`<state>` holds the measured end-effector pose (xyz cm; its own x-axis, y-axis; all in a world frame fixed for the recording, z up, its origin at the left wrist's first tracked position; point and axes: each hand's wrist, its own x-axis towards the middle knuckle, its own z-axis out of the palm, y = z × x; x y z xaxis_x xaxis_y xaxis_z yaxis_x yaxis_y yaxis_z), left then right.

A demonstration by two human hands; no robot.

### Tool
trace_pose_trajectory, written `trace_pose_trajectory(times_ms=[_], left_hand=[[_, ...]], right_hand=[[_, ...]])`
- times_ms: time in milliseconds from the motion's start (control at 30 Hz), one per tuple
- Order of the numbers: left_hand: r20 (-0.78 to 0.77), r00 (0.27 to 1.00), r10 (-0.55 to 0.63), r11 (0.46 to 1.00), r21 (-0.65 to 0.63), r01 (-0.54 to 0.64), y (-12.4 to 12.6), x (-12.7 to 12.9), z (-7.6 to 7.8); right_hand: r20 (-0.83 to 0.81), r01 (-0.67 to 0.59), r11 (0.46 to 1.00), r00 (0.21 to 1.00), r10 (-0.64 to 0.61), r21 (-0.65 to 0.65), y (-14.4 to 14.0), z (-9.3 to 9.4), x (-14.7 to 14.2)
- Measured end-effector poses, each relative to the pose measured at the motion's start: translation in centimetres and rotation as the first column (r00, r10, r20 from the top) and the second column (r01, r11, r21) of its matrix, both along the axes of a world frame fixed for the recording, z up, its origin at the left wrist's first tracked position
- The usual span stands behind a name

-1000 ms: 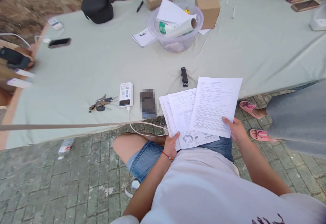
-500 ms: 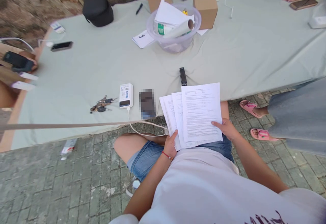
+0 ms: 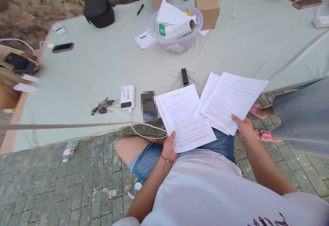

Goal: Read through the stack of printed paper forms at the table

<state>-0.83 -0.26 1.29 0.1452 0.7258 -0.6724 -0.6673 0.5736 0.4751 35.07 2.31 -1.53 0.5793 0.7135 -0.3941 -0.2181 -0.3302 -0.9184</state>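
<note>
Over my lap, my left hand (image 3: 170, 146) pinches the lower left edge of some printed sheets (image 3: 183, 116), thumb on top and fingers hidden beneath. My right hand (image 3: 243, 127) grips the lower right corner of a second set of printed sheets (image 3: 232, 99), fanned and tilted to the right. A round stamp mark shows on one lower sheet of that set. The two sets still overlap slightly near the middle. Just beyond the papers lies a small black device (image 3: 184, 77) on the cloth.
On the cloth-covered table (image 3: 97, 72) lie keys (image 3: 104, 106), a white power bank (image 3: 127, 97) with a cable, and a pixelated item (image 3: 149, 105). Farther back are a plastic basin (image 3: 177, 44), a cardboard box (image 3: 207, 9) and a black case (image 3: 99, 11). Other people's hands work around the table.
My right hand has moved right and slightly up, carrying some sheets away from the stack. My left hand stays nearly in place with the others. Across the table, a person's box has turned.
</note>
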Motion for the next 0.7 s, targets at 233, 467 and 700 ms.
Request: trace_pose_trajectory(times_ms=[233, 467, 700], left_hand=[[0.075, 0.99, -0.122, 0.993, 0.008, 0.121, -0.2, -0.4, 2.1], [-0.075, 0.993, -0.092, 0.992, 0.077, 0.098, 0.9, 1.2, 3.9], [-0.59, 0.803, -0.081, 0.98, 0.101, 0.173, 1.2, 0.7, 0.5]], right_hand=[[0.069, 0.05, 0.994, 0.996, -0.057, 0.092, -0.2, 0.6, 3.1], [-0.182, -0.267, 0.962, 0.95, 0.253, -0.058, -0.4, 2.8, -3.1], [-0.298, -0.571, 0.819, 0.794, 0.53, -0.062, 0.3, 3.4, -7.2]])
